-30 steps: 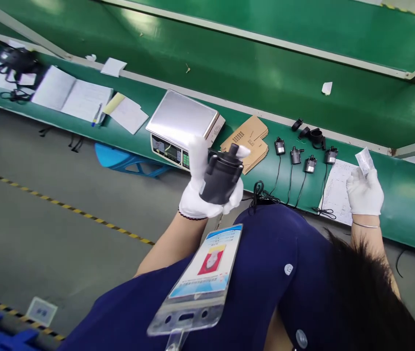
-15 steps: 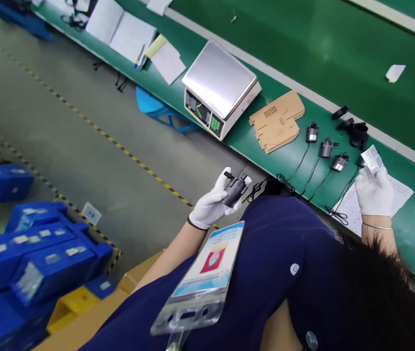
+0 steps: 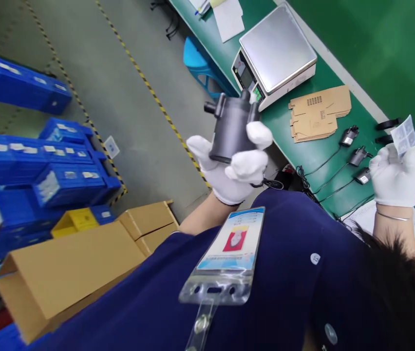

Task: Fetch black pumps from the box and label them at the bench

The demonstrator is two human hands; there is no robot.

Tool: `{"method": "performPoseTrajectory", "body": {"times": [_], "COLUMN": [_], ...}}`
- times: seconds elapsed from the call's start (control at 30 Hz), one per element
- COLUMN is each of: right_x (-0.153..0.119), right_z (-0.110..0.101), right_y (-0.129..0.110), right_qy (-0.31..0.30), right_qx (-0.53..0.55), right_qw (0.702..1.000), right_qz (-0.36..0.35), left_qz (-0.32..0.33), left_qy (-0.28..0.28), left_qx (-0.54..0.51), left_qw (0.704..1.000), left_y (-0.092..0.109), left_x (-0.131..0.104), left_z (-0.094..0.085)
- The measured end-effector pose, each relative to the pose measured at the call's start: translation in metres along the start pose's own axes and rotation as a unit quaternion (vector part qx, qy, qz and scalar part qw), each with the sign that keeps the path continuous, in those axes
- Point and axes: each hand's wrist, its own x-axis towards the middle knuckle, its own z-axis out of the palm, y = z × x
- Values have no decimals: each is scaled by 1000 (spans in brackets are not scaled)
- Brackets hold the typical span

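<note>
My left hand (image 3: 235, 168), in a white glove, grips a dark grey cylindrical pump (image 3: 231, 126) with a short nozzle, raised in front of my chest; its cable (image 3: 268, 184) trails below. My right hand (image 3: 395, 178), also gloved, pinches a small clear plastic bag (image 3: 404, 134) above the green bench (image 3: 317, 153). Three small black pumps (image 3: 355, 157) with cables lie in a row on the bench just left of that hand. An ID badge (image 3: 229, 253) hangs on my dark blue shirt.
A weighing scale (image 3: 275, 51) stands on the bench beside flat cardboard blanks (image 3: 319, 113). A printed sheet (image 3: 368, 222) lies under my right wrist. Blue crates (image 3: 47, 165) and brown cartons (image 3: 68, 265) stand on the floor at left, beyond a yellow-black floor line (image 3: 149, 87). A blue stool (image 3: 202, 66) sits under the bench.
My view has swung left and down, bringing the crates and cartons into sight. My left hand has lifted the grey pump higher and closer. My right hand still holds the plastic bag.
</note>
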Motion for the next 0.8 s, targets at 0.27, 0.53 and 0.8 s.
{"method": "performPoseTrajectory", "body": {"times": [0.27,0.53,0.8], "right_x": [-42,-86,-116], "right_z": [-10,-51,-76], "right_y": [-23,-30,-16], "right_qy": [57,113,158], "right_qx": [9,69,87], "right_qw": [993,979,973], "right_qz": [-104,-155,-146], "left_qz": [-82,-168,-297], "left_qy": [-40,-80,-131], "left_qx": [-17,-35,124], "left_qw": [996,982,938], "left_y": [-16,-44,-92], "left_x": [19,37,76], "left_z": [93,102,60]}}
